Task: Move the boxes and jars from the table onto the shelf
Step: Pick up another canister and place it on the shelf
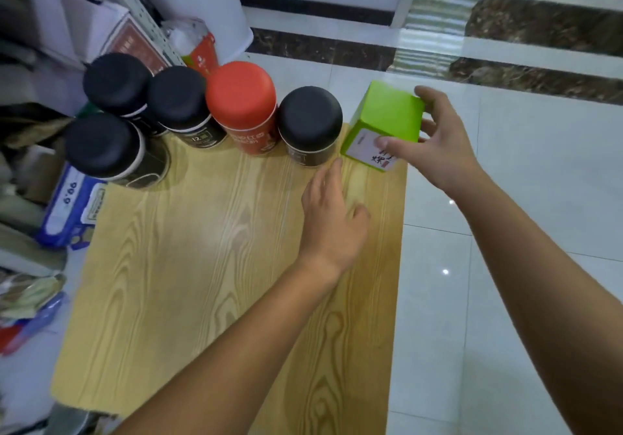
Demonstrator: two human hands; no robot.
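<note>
Counter (pixel 209 266), light wood: 5 jars, 1 box. Jars all upright, bunched along the far edge, left to right: back-left black jar (pixel 116 82), second black jar (pixel 177 97), red-lidded jar (pixel 241 94), right black jar (pixel 310 112). A fifth, the front-left black jar (pixel 101 144), sits at the left edge just in front of the first. So 4 black lids, 1 red.

Green box (pixel 387 114) at the far right corner, tilted, white label toward the camera; cannot tell if it touches the counter.

Both arms bare, stretched forward. Right hand (pixel 438 137) grips the box, thumb on the label face, fingers curled round the far side. Left hand (pixel 332 212) palm down over the counter, fingers loosely straight, holding nothing, tips near the right black jar's base.

Shelf (pixel 148 26) stands beyond the far left corner, cartons on it.
</note>
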